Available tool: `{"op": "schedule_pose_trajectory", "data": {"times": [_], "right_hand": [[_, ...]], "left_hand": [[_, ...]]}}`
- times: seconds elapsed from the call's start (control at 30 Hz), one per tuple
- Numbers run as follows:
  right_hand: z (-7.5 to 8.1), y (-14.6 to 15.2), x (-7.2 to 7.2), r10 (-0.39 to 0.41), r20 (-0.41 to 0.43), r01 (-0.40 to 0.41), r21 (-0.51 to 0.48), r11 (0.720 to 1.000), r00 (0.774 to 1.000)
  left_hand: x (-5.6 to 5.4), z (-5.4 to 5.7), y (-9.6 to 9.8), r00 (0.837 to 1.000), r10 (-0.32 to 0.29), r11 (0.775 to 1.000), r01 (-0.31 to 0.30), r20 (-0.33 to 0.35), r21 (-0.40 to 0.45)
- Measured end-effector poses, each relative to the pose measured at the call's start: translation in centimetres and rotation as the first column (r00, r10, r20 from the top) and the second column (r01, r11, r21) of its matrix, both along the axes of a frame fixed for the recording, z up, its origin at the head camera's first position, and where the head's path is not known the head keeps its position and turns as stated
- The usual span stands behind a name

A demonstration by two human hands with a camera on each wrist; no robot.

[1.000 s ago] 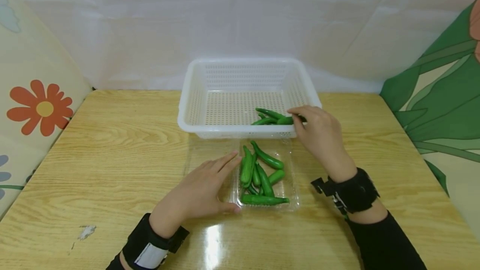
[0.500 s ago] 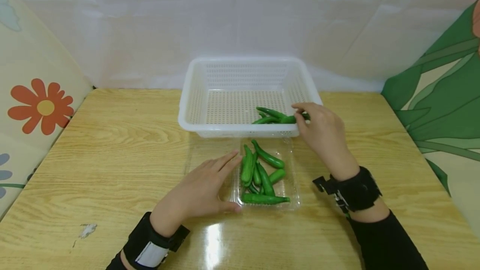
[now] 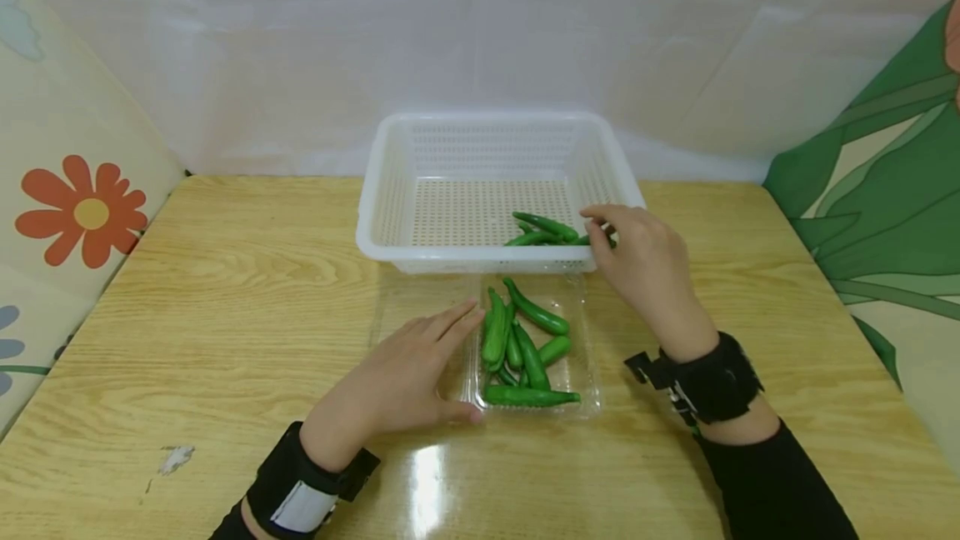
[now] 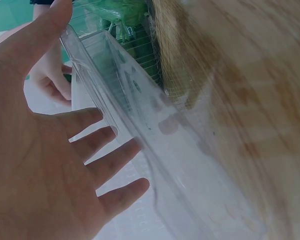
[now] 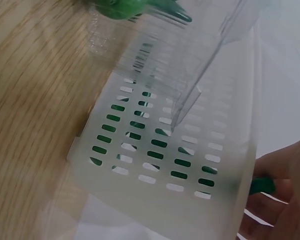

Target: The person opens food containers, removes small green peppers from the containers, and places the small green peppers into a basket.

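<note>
My right hand (image 3: 641,261) reaches over the right front corner of a white slotted basket (image 3: 480,255). Its curled fingers and thumb hold a green chili pepper (image 5: 262,185) low inside the rim; most of that pepper is hidden. Several other green chili peppers (image 3: 545,226) lie beside it in the basket. In front stands a clear plastic clamshell box (image 3: 583,373), its lid spread to the left. Several green chili peppers (image 3: 528,357) lie in its right half. My left hand (image 3: 401,377), fingers spread and straight, touches the box's edge (image 4: 97,92).
A wooden table (image 3: 247,273) carries both containers, with a worn patch (image 3: 176,461) at the left front. White cloth (image 3: 300,65) hangs behind. Flower-printed panels (image 3: 90,215) stand at both sides. The basket's front wall stands between the box and its inside.
My right hand shifts slightly right, then stays at the basket's corner. The held chili pepper sinks lower behind the rim. My left hand keeps its place on the box.
</note>
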State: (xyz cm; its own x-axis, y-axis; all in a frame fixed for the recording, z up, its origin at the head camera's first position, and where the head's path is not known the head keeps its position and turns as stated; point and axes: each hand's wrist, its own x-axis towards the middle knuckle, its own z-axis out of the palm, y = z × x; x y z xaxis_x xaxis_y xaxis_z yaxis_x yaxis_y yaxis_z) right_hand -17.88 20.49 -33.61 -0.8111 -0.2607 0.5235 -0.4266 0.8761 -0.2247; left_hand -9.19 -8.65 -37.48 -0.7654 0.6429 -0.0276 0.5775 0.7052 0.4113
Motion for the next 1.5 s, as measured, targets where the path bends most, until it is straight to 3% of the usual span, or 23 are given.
{"op": "schedule_pose_trajectory", "data": {"times": [0.37, 0.5, 0.6, 0.7, 0.8, 0.9, 1.17, 1.37, 1.5], "right_hand": [[1.0, -0.8, 0.9, 0.099, -0.095, -0.102, -0.032, 0.994, 0.991], [1.4, -1.3, 1.7, 0.191, -0.075, -0.194, -0.030, 0.981, 0.979], [1.7, -1.7, 2.3, 0.264, -0.006, -0.264, -0.001, 0.965, 0.965], [1.9, -2.0, 2.6, 0.346, 0.135, -0.353, 0.034, 0.935, 0.928], [1.9, -2.3, 2.8, 0.401, 0.302, -0.433, 0.047, 0.900, 0.865], [1.6, -2.6, 2.9, 0.416, 0.406, -0.473, 0.048, 0.880, 0.814], [1.3, -2.5, 3.1, 0.407, 0.504, -0.482, 0.021, 0.876, 0.762], [1.4, -2.7, 3.5, 0.323, 0.634, -0.470, 0.074, 0.879, 0.703], [1.1, -2.9, 3.6, 0.297, 0.675, -0.479, 0.096, 0.872, 0.675]], "left_hand": [[0.0, 0.1, 0.0, 1.000, 0.009, 1.000, -0.009, 0.017, 0.001], [0.0, 0.1, 0.0, 1.000, 0.006, 1.000, -0.006, 0.013, -0.001], [0.0, 0.2, 0.0, 1.000, 0.005, 1.000, -0.005, 0.011, -0.002], [0.0, 0.2, 0.0, 1.000, 0.005, 1.000, -0.005, 0.009, -0.006], [0.0, 0.1, 0.0, 1.000, 0.007, 1.000, -0.007, 0.007, -0.010], [0.0, 0.1, 0.0, 1.000, 0.006, 1.000, -0.006, 0.002, -0.004], [0.0, 0.0, 0.1, 1.000, 0.000, 1.000, 0.000, -0.012, 0.007], [0.0, 0.0, 0.0, 1.000, -0.001, 1.000, 0.001, -0.014, 0.012], [0.0, 0.1, 0.0, 1.000, 0.007, 1.000, -0.007, -0.002, -0.002]]}}
